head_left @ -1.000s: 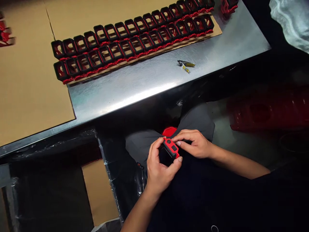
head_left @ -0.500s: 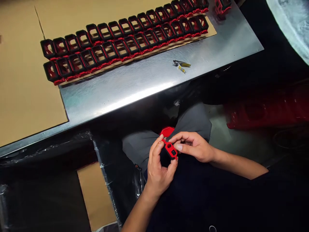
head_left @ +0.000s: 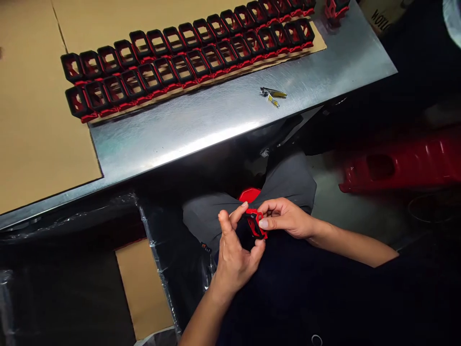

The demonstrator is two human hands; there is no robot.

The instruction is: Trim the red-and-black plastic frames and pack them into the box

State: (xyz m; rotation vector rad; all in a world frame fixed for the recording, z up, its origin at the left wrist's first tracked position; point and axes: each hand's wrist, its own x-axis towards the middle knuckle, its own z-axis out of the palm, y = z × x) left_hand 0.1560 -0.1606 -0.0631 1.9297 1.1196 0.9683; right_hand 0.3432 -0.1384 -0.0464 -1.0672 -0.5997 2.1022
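Low in the middle of the frame, both hands meet over the person's lap on one small red and black part [head_left: 256,224]. The left hand [head_left: 236,254] comes up from the bottom edge; its thumb presses the lower end of the part and its forefinger touches the upper end, while the other fingers [head_left: 224,222] stand up free. The right hand [head_left: 288,218] reaches in from the right, its fingers closed on the part's right side, thumbnail facing the camera. The part looks like a red frame with a black insert, though it is small and partly covered, so its exact shape is hard to make out. Just above the hands, a red rounded piece [head_left: 249,194] shows between the grey trouser legs.

Across the upper half of the frame runs the shiny metal counter [head_left: 201,125]. On it, along the top, two long rows of black and red frames [head_left: 187,60] stand side by side on a strip of cardboard. A small metal clipper with a yellow tip [head_left: 272,94] lies alone on the bare metal, right of centre. A large cardboard sheet [head_left: 36,139] covers the counter's left end. At the right edge, below the counter, lies a red plastic crate [head_left: 403,163].
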